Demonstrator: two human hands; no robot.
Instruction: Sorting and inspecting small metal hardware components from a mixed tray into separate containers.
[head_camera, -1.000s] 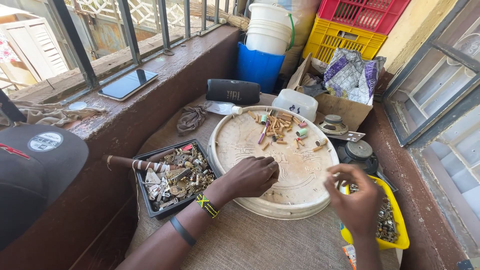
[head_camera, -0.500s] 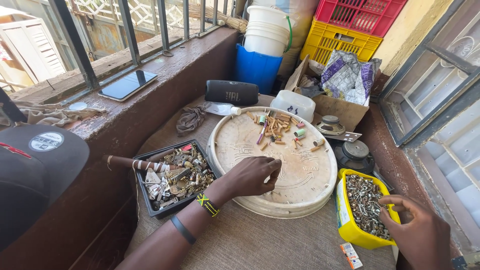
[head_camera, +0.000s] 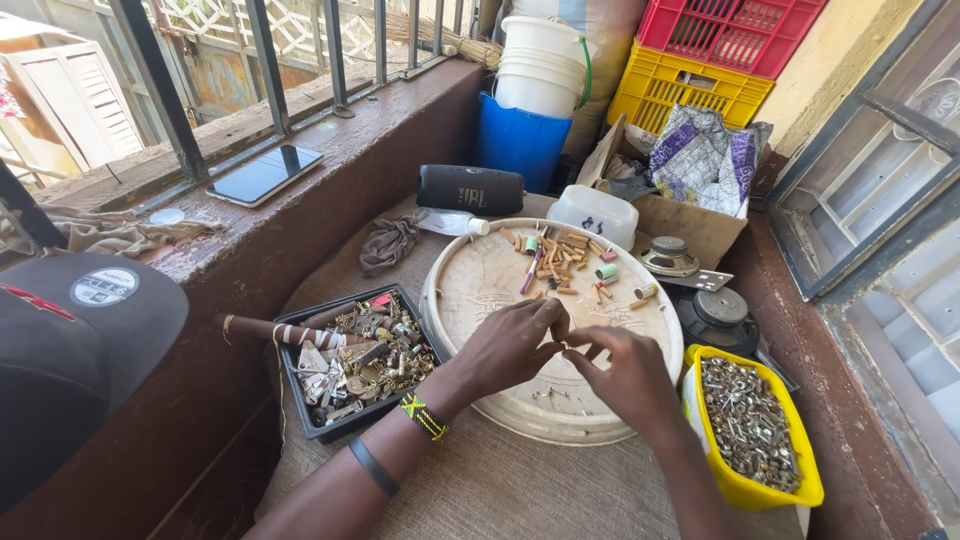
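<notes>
Between the tips of my two hands there is a tiny piece, too small for me to tell what it is, pinched right where my fingers meet above the near half of the round white tray (head_camera: 480, 290). My left hand (head_camera: 508, 345) has its fingers curled in tight, thumb and forefinger closed on that small bit; my right hand (head_camera: 625, 375) reaches in from the other side, fingertips drawn together against the same spot, so both hands touch there. Just beyond my fingers, on the far part of the tray, lies a scatter of small tan and coloured cylinders (head_camera: 565, 262). A few little bits (head_camera: 548, 395) lie on the tray under my hands. To the left of my left wrist, with its green and yellow wristband (head_camera: 423, 416), sits a black tray of mixed metal scraps (head_camera: 362, 358). To the right of my right hand is a yellow tub of small metal parts (head_camera: 750, 425). Farther off past the tray are a black cylindrical speaker (head_camera: 470, 190), a white box (head_camera: 594, 215) and a cardboard box (head_camera: 690, 225).
</notes>
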